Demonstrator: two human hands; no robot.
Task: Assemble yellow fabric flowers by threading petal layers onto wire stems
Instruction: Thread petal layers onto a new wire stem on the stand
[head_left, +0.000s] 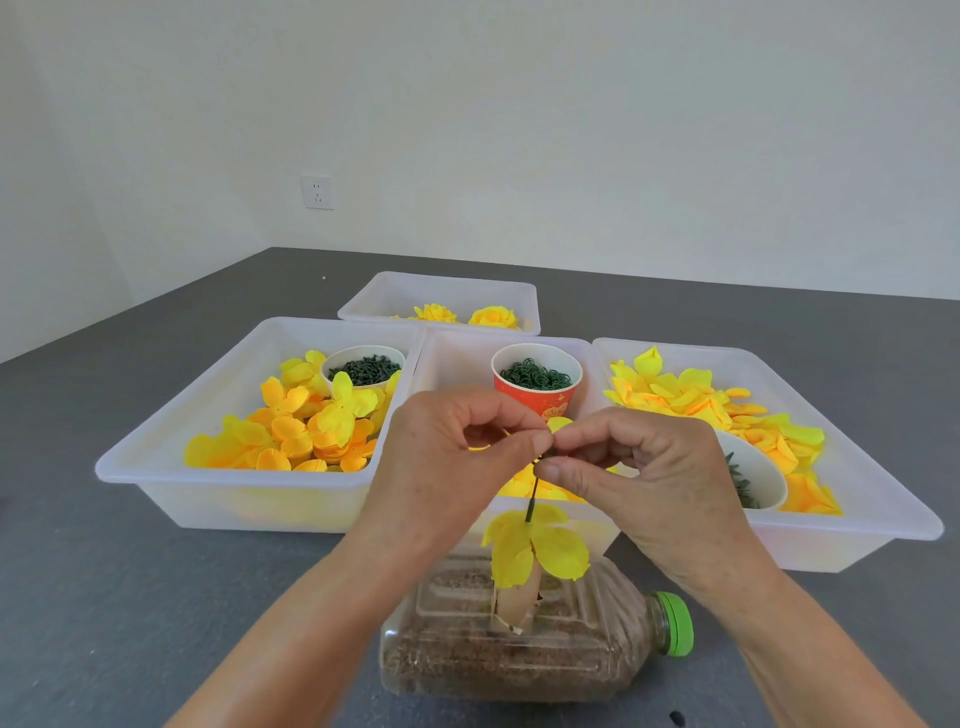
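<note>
both hands meet at the top of a thin dark wire stem (533, 496): the left hand (447, 457) and right hand (639, 467) pinch its tip with curled fingers, a scrap of yellow petal (558, 423) between them; what exactly each holds is hidden. lower on the stem sits a crinkly yellow fabric petal layer (535, 545), above a cardboard tube (514, 603) stuck in a clear ribbed plastic bottle (498, 665) of brown grain, green cap (675, 623), lying near the worktop's (130, 597) near edge. translucent trays (171, 483) of soft petals crowd behind; bare grey worktop lies at the left
</note>
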